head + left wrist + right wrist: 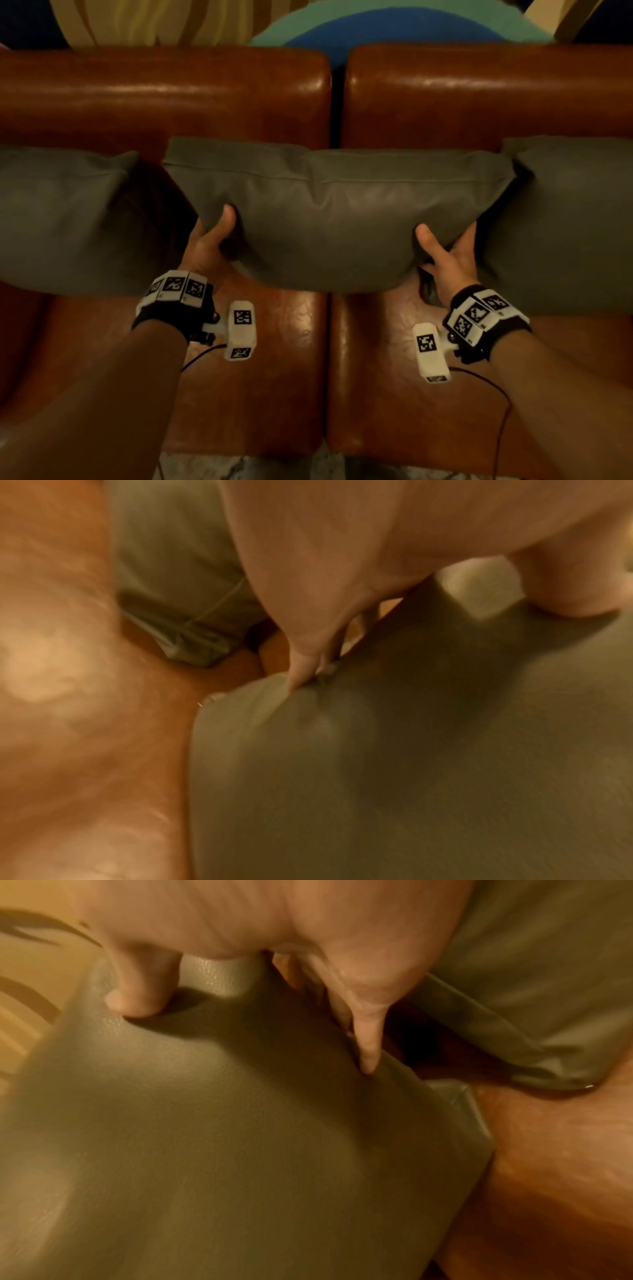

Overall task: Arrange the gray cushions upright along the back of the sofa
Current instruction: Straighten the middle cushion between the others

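A gray middle cushion [335, 212] stands upright against the brown leather sofa back [164, 96], astride the gap between the two seats. My left hand [212, 240] grips its lower left side, thumb on the front, fingers behind. My right hand [445, 250] grips its lower right side the same way. The wrist views show the cushion [411, 764] [205, 1137] with a thumb pressed into the front face and fingers tucked behind the edge. A left cushion [58, 219] and a right cushion [565, 222] stand upright on either side.
Brown leather seat cushions [260, 370] fill the foreground, with a seam between them. Behind the sofa back lie a blue and teal round shape [394, 27] and striped yellow fabric [154, 20]. Cables trail from the wrist cameras across the seats.
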